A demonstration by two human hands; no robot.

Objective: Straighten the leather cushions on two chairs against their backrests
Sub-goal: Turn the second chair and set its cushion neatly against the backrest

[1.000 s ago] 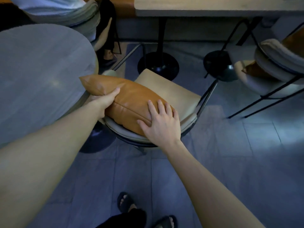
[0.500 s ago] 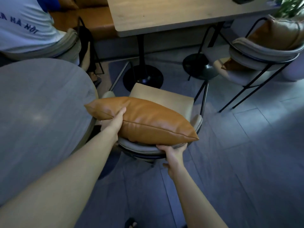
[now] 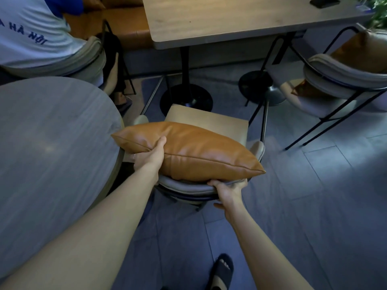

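A tan leather cushion [image 3: 194,152] lies lengthwise over the curved backrest of the near chair [image 3: 211,122], whose beige seat shows beyond it. My left hand [image 3: 149,156] grips the cushion's left half, thumb on top. My right hand [image 3: 227,189] holds the backrest rim just under the cushion's right corner; its fingers are hidden below the cushion. A second chair [image 3: 343,80] stands at the far right with another tan cushion [image 3: 360,52] propped inside its backrest.
A round grey table [image 3: 52,147] is close on the left. A rectangular wooden table [image 3: 230,19] with black pedestal bases stands behind the near chair. A seated person in a white shirt [image 3: 35,32] is at the top left. My sandalled foot [image 3: 223,273] rests on the tiled floor.
My right hand came off the top of the cushion and dropped to the backrest rim below its right corner. The cushion rose and turned level across the backrest. The view tilted up.
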